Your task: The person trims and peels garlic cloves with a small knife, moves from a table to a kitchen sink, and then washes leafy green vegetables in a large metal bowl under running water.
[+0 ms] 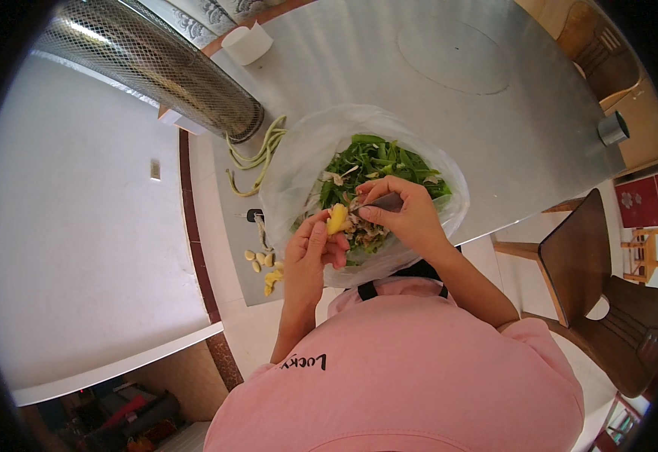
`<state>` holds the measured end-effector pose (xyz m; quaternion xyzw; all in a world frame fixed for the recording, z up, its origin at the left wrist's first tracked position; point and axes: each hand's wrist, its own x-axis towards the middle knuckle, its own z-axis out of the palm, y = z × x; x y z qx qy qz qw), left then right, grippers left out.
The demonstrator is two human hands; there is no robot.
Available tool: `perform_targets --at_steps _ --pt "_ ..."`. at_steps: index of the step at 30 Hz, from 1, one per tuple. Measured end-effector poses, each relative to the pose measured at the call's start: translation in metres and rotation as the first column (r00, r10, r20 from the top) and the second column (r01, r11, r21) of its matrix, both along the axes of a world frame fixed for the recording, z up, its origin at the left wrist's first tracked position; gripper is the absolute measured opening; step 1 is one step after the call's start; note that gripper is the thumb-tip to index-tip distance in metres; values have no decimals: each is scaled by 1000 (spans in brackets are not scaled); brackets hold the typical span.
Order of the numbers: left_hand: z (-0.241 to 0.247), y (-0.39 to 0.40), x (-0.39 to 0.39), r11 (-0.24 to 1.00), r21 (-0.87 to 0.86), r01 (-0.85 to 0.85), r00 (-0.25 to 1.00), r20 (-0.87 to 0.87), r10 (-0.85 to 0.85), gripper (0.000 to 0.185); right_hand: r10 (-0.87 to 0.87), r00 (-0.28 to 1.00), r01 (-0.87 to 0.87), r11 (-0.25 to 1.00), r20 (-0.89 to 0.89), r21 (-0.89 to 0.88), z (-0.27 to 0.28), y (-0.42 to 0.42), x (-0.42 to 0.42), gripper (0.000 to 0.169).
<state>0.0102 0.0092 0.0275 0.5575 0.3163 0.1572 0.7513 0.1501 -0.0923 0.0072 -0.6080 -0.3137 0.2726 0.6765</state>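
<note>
My left hand (306, 251) pinches a piece of ginger (337, 218), with yellow flesh bared on its upper side. In my right hand (414, 214) is a small dark knife (385, 203), its tip end close to the ginger; whether it touches cannot be made out. Both hands are above an opened translucent plastic bag (289, 175). Inside it lie green leaves and stalks (388, 155), along with pale and brownish peelings (368, 230). To the left of my left hand, peeled garlic cloves (260, 258) and yellow ginger pieces (272, 280) rest on the metal tabletop (351, 68).
Long green beans (269, 144) and a key on a cord (255, 215) lie left of the bag. A mesh-wrapped pipe (193, 79) rises at the upper left, near a paper roll (247, 45). A short metal tube (613, 129) stands at the right edge. Wooden chairs (575, 260) are at right.
</note>
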Motion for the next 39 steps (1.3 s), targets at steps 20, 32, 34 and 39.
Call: perform_targets --at_steps 20,32,34,39 --pt "-12 -5 6 935 -352 34 994 108 4 20 31 978 -52 994 207 95 8 -9 -9 12" --pt "-25 -5 4 859 -509 -51 982 130 135 15 -89 845 10 989 528 150 2 -7 -17 15" --pt "-25 -5 5 869 -491 -58 982 128 138 15 -101 847 24 988 522 152 3 -6 -18 14" --pt "-24 -8 4 914 -395 -94 980 127 156 15 -170 810 58 976 561 212 -1 0 -15 15"
